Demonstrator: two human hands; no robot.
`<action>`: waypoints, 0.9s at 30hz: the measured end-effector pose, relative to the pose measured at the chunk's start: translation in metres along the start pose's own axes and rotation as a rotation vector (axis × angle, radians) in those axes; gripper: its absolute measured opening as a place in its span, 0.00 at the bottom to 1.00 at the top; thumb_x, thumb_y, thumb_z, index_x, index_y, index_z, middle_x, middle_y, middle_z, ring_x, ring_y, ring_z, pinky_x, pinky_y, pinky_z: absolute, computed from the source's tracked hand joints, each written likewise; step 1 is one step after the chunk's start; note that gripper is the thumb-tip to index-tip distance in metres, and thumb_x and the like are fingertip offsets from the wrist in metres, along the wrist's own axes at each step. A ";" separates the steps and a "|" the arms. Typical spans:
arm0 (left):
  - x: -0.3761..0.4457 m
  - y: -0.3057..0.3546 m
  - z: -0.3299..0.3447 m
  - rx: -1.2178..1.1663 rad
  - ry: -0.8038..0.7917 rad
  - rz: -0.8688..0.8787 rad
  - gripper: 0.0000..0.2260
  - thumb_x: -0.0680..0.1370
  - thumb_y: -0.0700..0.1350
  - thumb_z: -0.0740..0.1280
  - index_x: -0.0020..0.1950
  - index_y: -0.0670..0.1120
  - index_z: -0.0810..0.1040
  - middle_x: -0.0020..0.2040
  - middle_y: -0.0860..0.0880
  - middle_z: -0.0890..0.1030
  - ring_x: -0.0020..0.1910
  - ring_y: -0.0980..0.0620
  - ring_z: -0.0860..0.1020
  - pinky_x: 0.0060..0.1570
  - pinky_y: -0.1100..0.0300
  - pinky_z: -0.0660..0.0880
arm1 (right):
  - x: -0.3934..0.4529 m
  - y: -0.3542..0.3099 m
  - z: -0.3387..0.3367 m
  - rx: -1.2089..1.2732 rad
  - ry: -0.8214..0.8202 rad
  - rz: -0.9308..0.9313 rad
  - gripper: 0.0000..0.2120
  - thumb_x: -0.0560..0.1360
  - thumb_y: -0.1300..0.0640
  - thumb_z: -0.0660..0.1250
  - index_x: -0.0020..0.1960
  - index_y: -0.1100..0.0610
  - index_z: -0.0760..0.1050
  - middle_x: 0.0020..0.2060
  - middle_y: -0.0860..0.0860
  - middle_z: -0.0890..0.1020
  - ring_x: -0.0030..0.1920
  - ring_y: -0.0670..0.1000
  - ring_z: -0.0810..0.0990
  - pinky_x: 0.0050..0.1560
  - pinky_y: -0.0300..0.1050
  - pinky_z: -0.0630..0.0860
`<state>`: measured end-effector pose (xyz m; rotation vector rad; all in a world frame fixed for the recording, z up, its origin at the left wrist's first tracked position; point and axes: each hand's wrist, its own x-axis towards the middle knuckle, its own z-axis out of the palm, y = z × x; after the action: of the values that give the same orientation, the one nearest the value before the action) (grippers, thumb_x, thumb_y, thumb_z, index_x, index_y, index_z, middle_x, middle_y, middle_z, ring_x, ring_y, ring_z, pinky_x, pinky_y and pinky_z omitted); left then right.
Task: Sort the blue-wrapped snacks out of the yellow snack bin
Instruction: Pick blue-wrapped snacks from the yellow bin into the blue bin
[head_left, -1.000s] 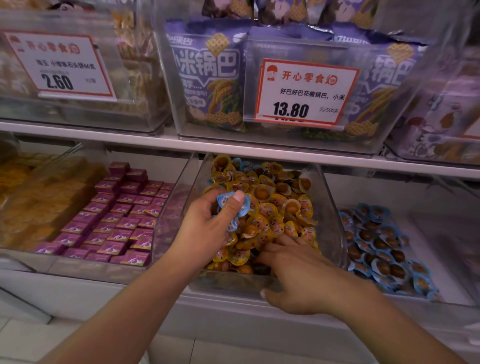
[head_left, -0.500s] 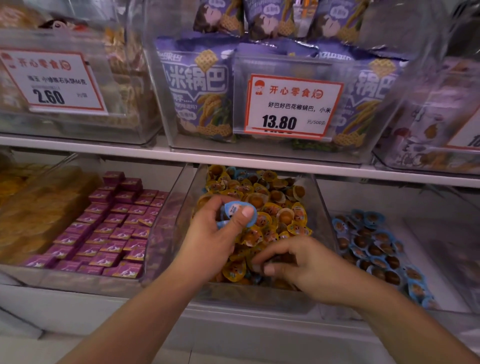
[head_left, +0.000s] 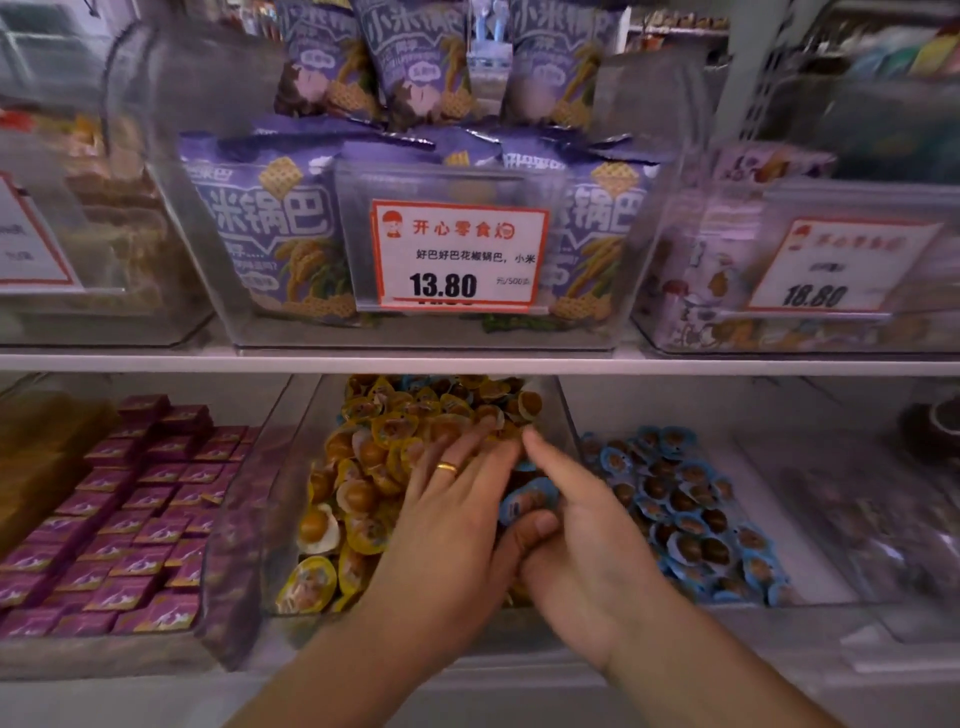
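Observation:
The clear bin (head_left: 289, 483) of yellow-wrapped snacks (head_left: 363, 467) sits mid-shelf, with a few blue wrappers at its back. My left hand (head_left: 452, 519), a ring on one finger, lies over the yellow pile with fingers stretched forward. Its thumb pinches a blue-wrapped snack (head_left: 527, 501) against the side of the hand. My right hand (head_left: 587, 540) is close beside it on the right, index finger pointing forward and touching that blue snack. Whatever lies under both palms is hidden.
To the right, blue-wrapped snacks (head_left: 685, 504) lie spread in the neighbouring clear bin. A bin of purple boxes (head_left: 135, 519) stands on the left. The shelf above (head_left: 467, 364) carries purple bags behind a 13.80 price tag (head_left: 457, 257) and overhangs the bins.
My left hand dropped from its raised position onto the yellow pile and spread its fingers. My right hand rose and came against the left hand at the blue snack. The view moved closer.

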<state>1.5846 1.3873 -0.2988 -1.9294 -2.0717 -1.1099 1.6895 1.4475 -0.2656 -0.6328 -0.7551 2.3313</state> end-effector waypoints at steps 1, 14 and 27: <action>0.000 0.002 0.002 -0.024 -0.030 0.011 0.30 0.80 0.64 0.55 0.78 0.51 0.61 0.77 0.53 0.64 0.78 0.57 0.54 0.74 0.45 0.61 | -0.001 -0.002 -0.002 -0.049 0.022 -0.045 0.14 0.78 0.52 0.67 0.60 0.58 0.81 0.54 0.57 0.85 0.52 0.54 0.86 0.50 0.49 0.80; 0.003 -0.023 0.003 -0.129 -0.002 -0.089 0.14 0.80 0.51 0.61 0.60 0.53 0.82 0.58 0.59 0.81 0.60 0.58 0.77 0.60 0.49 0.76 | 0.049 -0.093 -0.120 -0.655 0.351 -0.261 0.08 0.80 0.57 0.65 0.56 0.54 0.81 0.47 0.50 0.83 0.45 0.48 0.82 0.56 0.49 0.79; -0.016 -0.068 -0.055 0.395 0.124 -0.003 0.20 0.72 0.37 0.62 0.62 0.47 0.80 0.42 0.47 0.82 0.43 0.42 0.79 0.57 0.47 0.75 | 0.037 -0.068 -0.074 -1.273 0.211 -0.852 0.13 0.75 0.56 0.61 0.46 0.42 0.82 0.42 0.36 0.85 0.39 0.34 0.80 0.38 0.22 0.70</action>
<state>1.5054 1.3477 -0.2965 -1.6272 -2.0389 -0.7278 1.7342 1.5432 -0.2845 -0.7881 -1.9139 0.8106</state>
